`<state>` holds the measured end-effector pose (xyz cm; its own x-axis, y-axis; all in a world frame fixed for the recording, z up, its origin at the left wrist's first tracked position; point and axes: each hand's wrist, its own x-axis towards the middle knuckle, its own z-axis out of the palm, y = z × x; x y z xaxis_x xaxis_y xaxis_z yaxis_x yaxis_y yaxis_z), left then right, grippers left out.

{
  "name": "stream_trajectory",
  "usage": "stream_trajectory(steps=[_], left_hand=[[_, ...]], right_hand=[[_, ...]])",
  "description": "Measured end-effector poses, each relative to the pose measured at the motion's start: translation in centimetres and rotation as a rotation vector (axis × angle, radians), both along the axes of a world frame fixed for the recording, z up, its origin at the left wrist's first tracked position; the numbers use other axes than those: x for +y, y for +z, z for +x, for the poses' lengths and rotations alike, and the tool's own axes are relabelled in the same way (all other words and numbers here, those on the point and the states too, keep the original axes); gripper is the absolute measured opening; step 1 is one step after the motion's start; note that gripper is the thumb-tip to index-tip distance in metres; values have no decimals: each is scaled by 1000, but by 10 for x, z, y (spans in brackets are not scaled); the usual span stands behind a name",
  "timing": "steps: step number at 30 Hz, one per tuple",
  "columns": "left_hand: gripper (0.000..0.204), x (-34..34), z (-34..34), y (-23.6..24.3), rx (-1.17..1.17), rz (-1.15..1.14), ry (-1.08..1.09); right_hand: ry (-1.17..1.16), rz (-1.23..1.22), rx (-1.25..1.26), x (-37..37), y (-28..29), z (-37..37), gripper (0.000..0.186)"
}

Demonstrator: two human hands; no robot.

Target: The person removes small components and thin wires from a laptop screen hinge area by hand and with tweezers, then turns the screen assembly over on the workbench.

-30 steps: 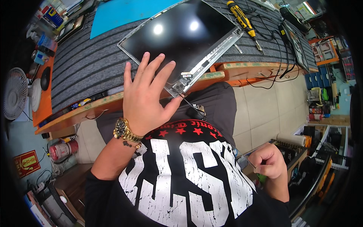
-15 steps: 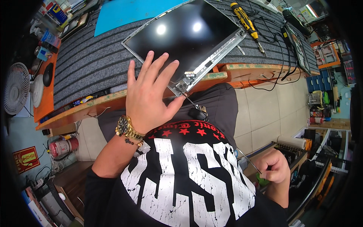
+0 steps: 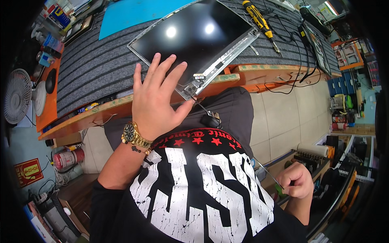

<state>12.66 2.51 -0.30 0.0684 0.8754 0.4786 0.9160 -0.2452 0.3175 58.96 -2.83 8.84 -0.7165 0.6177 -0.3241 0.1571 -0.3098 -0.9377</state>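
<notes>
My left hand rests with fingers spread on the lower left of a detached laptop screen, glossy black in a silver frame, which overhangs the bench edge. Its thumb lies beside the near corner, where small connectors show. My right hand, low at the right, pinches the end of a thin wire-like strand. The strand's middle is hard to follow; another thin line runs from the screen corner toward a dark object with keys at my lap. A yellow-and-black screwdriver lies right of the screen.
The grey ribbed mat covers the bench, with a blue mat behind. Black cables and an opened laptop part lie at the right. A fan and mouse are at the left. Storage shelves flank the floor at the right.
My right hand has moved right and slightly down with the strand, exposing more of it. My left hand stays on the screen, with only slight shifts in the whole view.
</notes>
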Motion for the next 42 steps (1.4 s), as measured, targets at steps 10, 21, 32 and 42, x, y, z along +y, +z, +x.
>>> stream_trajectory(steps=[10,21,32,42], left_hand=[[84,0,0,-1,9,0,1],[85,0,0,-1,11,5,0],[81,-1,0,0,18,-2,7],[81,0,-1,-1,10,4,3]], right_hand=[[50,-8,34,-3,10,3,21],[98,11,51,-5,16,11,19],[130,19,57,-8,19,19,19],[104,32,74,-14,22,30,16]])
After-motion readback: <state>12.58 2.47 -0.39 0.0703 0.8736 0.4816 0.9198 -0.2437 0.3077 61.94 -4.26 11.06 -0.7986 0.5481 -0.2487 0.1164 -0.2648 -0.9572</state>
